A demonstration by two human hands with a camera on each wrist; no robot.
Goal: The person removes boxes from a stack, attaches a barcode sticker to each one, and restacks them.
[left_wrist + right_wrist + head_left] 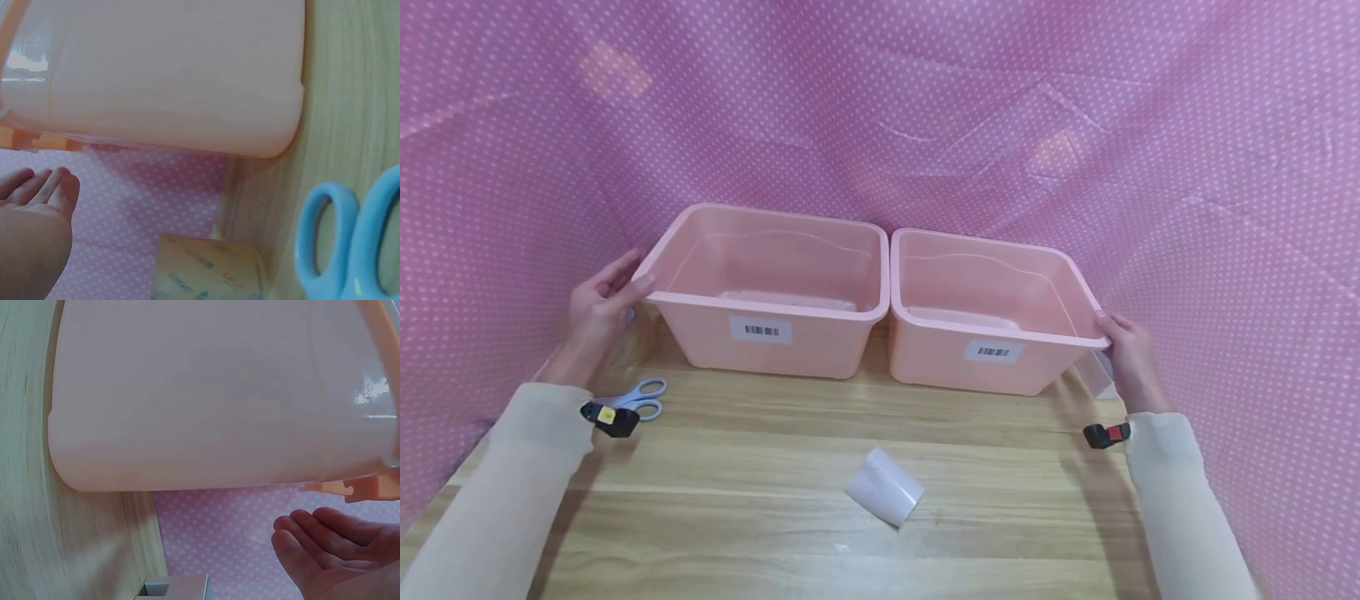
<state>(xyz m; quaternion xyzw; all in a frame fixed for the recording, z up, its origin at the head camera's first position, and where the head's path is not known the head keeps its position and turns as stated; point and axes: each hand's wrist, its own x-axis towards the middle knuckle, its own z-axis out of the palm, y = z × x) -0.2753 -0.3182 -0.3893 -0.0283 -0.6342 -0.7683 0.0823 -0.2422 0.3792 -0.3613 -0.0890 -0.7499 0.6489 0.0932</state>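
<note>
Two pale pink plastic bins stand side by side, their inner ends close together. The left bin (775, 354) and the right bin (970, 371) each carry a white barcode label on the front. At the left bin's outer end is my left hand (597, 304), thumb at the rim; its straight fingers (59, 190) show beside the bin in the left wrist view. My right hand (1131, 358) is at the outer rim of the right bin. Extended fingers (319, 534) of that hand show beside the bin wall in the right wrist view.
Blue-handled scissors (643, 400) lie near my left wrist, with a tape roll (209, 269) behind them. A small white sheet (886, 487) lies on the wooden table (737, 533). A white box (1096, 375) is by the right bin. Pink dotted cloth (880, 108) surrounds the table.
</note>
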